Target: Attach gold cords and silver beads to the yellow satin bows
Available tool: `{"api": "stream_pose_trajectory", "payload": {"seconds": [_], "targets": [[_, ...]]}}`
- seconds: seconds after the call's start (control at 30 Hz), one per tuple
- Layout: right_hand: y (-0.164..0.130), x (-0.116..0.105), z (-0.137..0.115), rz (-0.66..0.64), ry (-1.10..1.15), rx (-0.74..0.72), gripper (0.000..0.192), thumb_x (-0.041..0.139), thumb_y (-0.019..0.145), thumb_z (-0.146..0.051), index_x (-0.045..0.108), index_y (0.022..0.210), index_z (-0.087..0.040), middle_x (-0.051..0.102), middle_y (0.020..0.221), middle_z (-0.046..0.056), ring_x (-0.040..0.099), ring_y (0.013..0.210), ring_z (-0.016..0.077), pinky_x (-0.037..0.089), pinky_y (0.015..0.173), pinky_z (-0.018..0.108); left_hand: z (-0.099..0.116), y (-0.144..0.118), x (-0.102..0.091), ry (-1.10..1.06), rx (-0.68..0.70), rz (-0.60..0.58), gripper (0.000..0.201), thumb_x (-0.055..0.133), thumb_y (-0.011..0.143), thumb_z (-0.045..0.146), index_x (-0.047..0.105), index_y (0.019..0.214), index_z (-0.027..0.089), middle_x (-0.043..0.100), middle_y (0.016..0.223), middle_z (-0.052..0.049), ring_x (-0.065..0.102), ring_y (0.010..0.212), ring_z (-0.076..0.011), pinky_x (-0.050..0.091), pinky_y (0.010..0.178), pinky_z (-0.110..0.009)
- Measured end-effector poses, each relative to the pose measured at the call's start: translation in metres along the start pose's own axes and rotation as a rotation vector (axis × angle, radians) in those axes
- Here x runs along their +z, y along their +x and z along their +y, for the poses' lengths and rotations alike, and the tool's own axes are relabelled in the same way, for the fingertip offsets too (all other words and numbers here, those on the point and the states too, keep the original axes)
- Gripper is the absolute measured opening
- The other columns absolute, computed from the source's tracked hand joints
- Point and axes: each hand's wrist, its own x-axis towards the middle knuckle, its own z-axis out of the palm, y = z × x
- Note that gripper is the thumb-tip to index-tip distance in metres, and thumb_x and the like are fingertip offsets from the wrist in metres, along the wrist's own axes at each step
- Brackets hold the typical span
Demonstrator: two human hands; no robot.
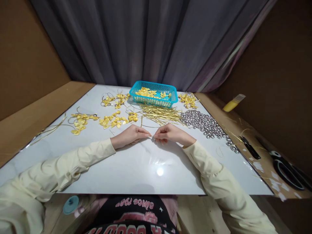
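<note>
My left hand (131, 136) and my right hand (171, 134) meet over the middle of the white tabletop, fingertips almost touching. Each is closed in a pinch; what sits between the fingertips is too small to make out. Just behind them a thin gold cord (152, 126) curves from one hand toward the other, and I cannot tell whether it is held. Beyond lies a pile of gold cords (161, 113). Yellow ribbon bows (114, 120) are scattered past my left hand. Small silver bells or beads (202, 122) spread out to the right of my right hand.
A blue plastic basket (174, 99) of yellow bows stands at the back. Looped bows (80, 123) lie left, with another heap (188, 100) back right. Along the right edge are black scissors (287, 170), a black-handled cutter (251, 148), a yellow-filled tube (234, 103) and paper scraps.
</note>
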Motion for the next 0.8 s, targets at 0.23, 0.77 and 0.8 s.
{"api": "stream_pose_trajectory", "payload": {"seconds": [0.23,0.77,0.8], "targets": [[-0.0013,0.0023,-0.0023,-0.037,0.036,-0.018,0.023,0.062,0.072,-0.032,0.066,0.068,-0.009,0.059,0.052,0.0,0.048,0.044,0.0067,0.039,0.045,0.019,0.007,-0.0009,-0.0009,0.157,0.209,-0.147,0.026,0.055,0.08,0.034,0.062,0.095,0.014,0.063,0.085,-0.004,0.053,0.073,-0.0136,0.04,0.061,-0.021],[-0.0003,0.0012,0.0001,-0.072,0.041,-0.002,0.019,0.058,0.073,-0.026,0.066,0.072,-0.009,0.06,0.055,0.001,0.049,0.045,0.0062,0.039,0.044,0.017,0.0075,0.0015,0.0045,0.316,0.21,-0.131,0.024,0.048,0.084,0.03,0.061,0.077,0.011,0.054,0.055,0.002,0.041,0.043,-0.0063,0.034,0.047,-0.018],[-0.0005,0.0011,-0.0002,-0.082,0.041,0.0,0.019,0.058,0.074,-0.026,0.066,0.073,-0.008,0.06,0.056,0.001,0.049,0.046,0.0062,0.039,0.044,0.017,0.0071,0.0016,0.0046,0.318,0.212,-0.128,0.024,0.048,0.084,0.03,0.062,0.077,0.011,0.054,0.055,0.003,0.04,0.043,-0.0062,0.034,0.047,-0.018]]}}
